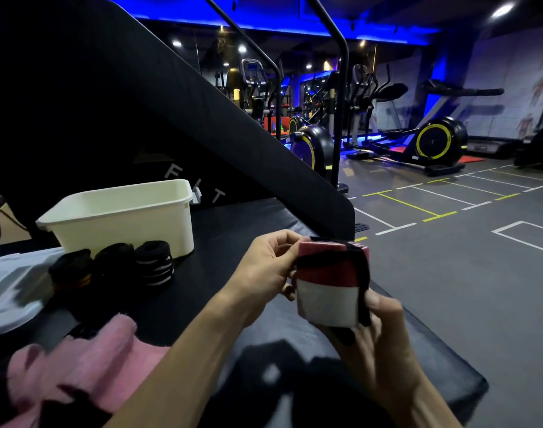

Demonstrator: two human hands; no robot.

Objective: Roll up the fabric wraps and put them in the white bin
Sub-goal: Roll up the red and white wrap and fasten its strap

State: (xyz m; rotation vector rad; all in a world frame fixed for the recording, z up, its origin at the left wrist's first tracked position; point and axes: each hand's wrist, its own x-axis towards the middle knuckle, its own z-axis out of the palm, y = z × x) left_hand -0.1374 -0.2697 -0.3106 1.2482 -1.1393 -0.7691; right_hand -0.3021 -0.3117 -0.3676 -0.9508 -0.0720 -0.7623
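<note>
A rolled red-and-white fabric wrap (327, 291) with a black strap across it is held up between both hands over the black padded bench (239, 236). My left hand (264, 270) pinches its upper left edge. My right hand (375, 332) grips it from below and the right side. The white bin (125, 220) stands at the back left of the bench. Three rolled black wraps (113, 267) stand in a row on the bench just in front of the bin. A pink wrap (79, 366) lies loose at the near left.
White cloth (14, 285) lies at the far left edge. A tall black slanted machine panel (171, 103) rises behind the bin. Beyond the bench's right edge is grey gym floor (449, 257) with painted lines and exercise bikes (433, 140) farther back.
</note>
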